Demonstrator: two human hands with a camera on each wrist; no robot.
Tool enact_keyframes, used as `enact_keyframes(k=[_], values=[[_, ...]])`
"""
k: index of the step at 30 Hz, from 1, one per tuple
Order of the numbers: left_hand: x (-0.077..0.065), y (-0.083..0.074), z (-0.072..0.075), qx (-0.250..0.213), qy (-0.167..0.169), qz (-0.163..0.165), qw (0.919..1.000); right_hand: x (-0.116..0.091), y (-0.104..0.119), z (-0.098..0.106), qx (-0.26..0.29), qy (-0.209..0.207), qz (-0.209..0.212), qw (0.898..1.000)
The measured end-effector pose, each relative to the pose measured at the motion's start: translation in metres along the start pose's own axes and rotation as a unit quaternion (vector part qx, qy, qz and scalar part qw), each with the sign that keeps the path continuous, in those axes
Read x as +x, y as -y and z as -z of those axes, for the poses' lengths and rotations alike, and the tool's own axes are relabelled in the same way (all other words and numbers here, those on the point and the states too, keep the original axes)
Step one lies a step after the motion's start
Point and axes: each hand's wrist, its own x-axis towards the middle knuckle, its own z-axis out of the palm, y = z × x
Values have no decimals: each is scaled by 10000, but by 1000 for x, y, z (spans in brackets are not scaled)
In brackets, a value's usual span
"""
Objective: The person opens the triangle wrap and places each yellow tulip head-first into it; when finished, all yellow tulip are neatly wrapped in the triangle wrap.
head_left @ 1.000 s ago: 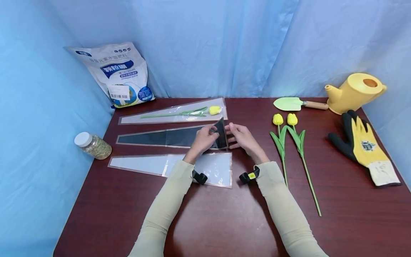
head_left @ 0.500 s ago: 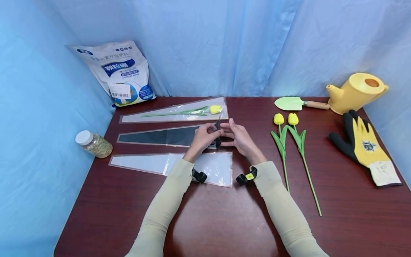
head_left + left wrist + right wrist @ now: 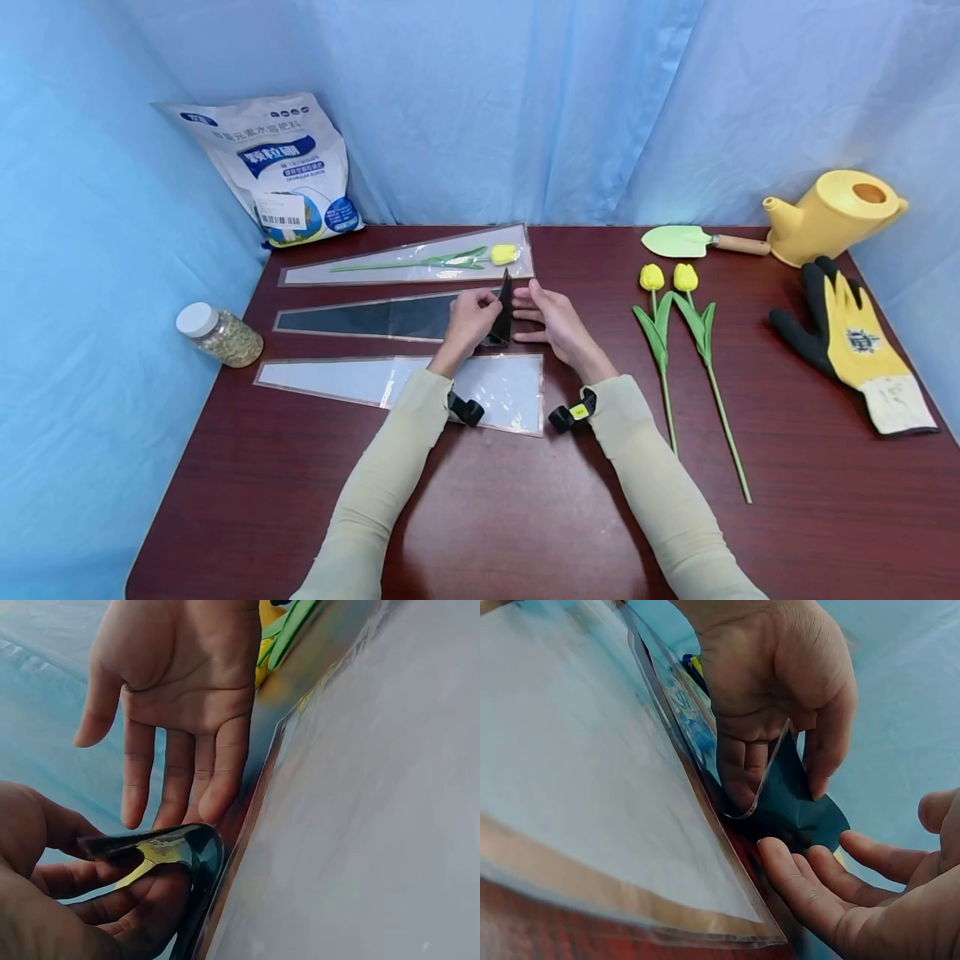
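Observation:
My left hand (image 3: 472, 318) pinches the wide end of a dark flower sleeve (image 3: 375, 319) with a clear border, bending that end up off the table. In the right wrist view the raised dark film (image 3: 795, 802) curls between the left thumb and fingers. My right hand (image 3: 561, 327) faces it from the right, fingers extended, fingertips (image 3: 776, 851) right at the bent film. Behind lies a white sleeve (image 3: 315, 276) with a yellow tulip (image 3: 503, 254) in it. Nearer to me a second white sleeve (image 3: 322, 377) lies flat, partly covered by the left forearm.
Two loose yellow tulips (image 3: 658, 342) lie right of the hands. Farther right are a green trowel (image 3: 675, 242), a yellow watering can (image 3: 825, 217) and a yellow-black glove (image 3: 855, 342). At left stand a fertilizer bag (image 3: 277, 171) and a tilted jar (image 3: 225, 337).
The sleeve's wide end has been bent up more steeply and leftward, its edge now nearly upright. My right hand has shifted slightly left, following it. The loose tulips have stayed put.

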Motion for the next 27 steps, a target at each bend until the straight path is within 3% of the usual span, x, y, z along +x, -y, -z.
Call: enact_keyframes(k=[11,19,27], values=[[0,2,-2,-11,-293,-91,9995,8,1,8,-164,-254,-383,9988],[1,5,0,-96,-251,-94,9996,25,11,9,-764,-364,-553,9949],[0,7,0,-59,-413,-233,9989,37,19,1,-1634,-571,-743,9821]])
